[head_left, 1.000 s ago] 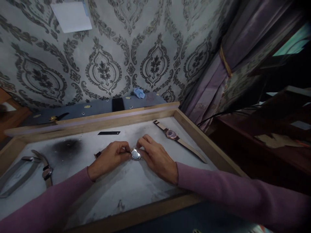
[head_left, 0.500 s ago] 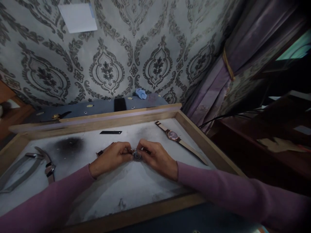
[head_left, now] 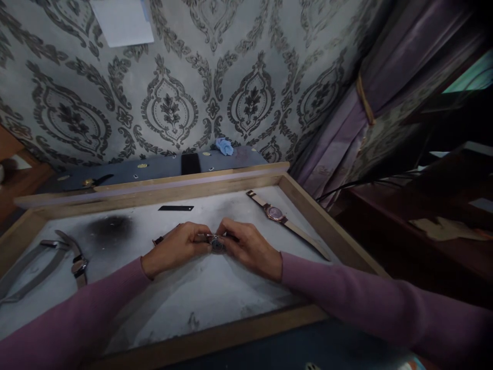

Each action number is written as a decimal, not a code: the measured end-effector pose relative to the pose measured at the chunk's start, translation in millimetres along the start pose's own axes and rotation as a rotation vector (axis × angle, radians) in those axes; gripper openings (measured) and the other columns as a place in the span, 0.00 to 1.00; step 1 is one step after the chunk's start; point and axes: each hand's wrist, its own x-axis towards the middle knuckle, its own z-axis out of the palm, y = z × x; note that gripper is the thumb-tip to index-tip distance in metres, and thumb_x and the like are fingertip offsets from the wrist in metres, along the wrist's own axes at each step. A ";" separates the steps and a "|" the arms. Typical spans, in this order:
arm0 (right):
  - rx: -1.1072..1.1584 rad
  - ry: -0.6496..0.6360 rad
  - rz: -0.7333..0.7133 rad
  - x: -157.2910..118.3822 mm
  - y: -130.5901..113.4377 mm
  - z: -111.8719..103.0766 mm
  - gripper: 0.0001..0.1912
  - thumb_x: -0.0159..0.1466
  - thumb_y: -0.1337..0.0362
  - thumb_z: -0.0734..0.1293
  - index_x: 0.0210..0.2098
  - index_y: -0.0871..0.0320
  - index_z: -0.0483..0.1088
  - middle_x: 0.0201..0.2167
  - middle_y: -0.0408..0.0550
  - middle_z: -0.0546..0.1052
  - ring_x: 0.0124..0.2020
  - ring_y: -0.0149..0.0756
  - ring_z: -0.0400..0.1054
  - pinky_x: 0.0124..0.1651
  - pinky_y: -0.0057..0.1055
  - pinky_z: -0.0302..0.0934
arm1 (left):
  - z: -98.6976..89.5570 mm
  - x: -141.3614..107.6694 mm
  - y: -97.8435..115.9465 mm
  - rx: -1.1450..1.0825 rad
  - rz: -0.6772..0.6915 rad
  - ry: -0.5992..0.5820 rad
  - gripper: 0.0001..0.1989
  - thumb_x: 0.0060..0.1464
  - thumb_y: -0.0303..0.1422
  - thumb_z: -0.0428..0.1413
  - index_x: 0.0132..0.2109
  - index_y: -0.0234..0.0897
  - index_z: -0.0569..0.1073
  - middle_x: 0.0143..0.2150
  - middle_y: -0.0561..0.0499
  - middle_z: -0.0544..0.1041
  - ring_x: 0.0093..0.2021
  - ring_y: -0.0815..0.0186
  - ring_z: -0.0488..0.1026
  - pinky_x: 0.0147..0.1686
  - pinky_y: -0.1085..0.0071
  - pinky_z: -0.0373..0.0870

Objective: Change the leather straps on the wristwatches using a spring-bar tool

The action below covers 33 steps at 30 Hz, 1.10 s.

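Note:
Between my two hands, above the white bottom of a shallow wooden tray (head_left: 323, 221), is a small wristwatch (head_left: 217, 244) with a round grey face. My left hand (head_left: 181, 247) pinches its left side, and a bit of dark strap shows behind that wrist. On the watch's other side, the fingertips of my right hand (head_left: 248, 249) are closed. A thin shiny edge shows at the top of the case between the fingertips; what it is I cannot make out. To the right lies a second watch (head_left: 275, 214) with a brown strap, face up and stretched out.
A dark blade (head_left: 176, 208) lies behind my left hand. Another watch (head_left: 79, 265) and grey straps (head_left: 38, 282) are at the tray's left. Beyond the rear rim are a black flat object (head_left: 190, 164), a blue crumpled cloth (head_left: 224, 146) and a gold-coloured watch (head_left: 88, 182).
The watch has tilted slightly between my fingers, so its face shows less. Both hands stay in nearly the same place. The whole view has shifted a little.

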 end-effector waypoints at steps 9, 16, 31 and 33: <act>-0.314 0.067 -0.011 -5.6 -13.9 0.5 0.06 0.65 0.70 0.58 0.31 0.56 0.59 0.30 0.46 0.69 0.29 0.33 0.63 0.32 0.28 0.54 | 1.2 1.4 -7.4 0.010 0.008 0.020 0.07 0.51 0.34 0.55 0.35 0.36 0.75 0.28 0.51 0.77 0.31 0.64 0.72 0.29 0.71 0.64; -0.425 -0.074 0.056 -10.3 -15.3 5.0 0.05 0.65 0.68 0.58 0.32 0.56 0.60 0.23 0.44 0.72 0.23 0.33 0.64 0.27 0.26 0.49 | 0.0 1.1 -8.6 0.082 -0.003 0.063 0.08 0.50 0.35 0.56 0.35 0.36 0.76 0.28 0.52 0.77 0.32 0.62 0.73 0.30 0.71 0.65; -0.350 -0.053 0.006 -7.7 -16.0 10.6 0.11 0.65 0.69 0.58 0.25 0.56 0.56 0.19 0.41 0.65 0.21 0.30 0.60 0.26 0.26 0.48 | 1.6 1.2 -12.3 0.083 0.039 0.082 0.06 0.49 0.31 0.55 0.34 0.36 0.75 0.28 0.52 0.78 0.30 0.64 0.73 0.29 0.72 0.64; -0.349 -0.049 0.019 -7.2 -16.9 10.7 0.11 0.64 0.70 0.58 0.25 0.56 0.55 0.19 0.41 0.65 0.21 0.29 0.60 0.26 0.26 0.47 | 1.5 0.8 -10.5 0.081 0.042 0.078 0.06 0.50 0.32 0.55 0.34 0.35 0.75 0.29 0.51 0.78 0.31 0.63 0.73 0.29 0.72 0.64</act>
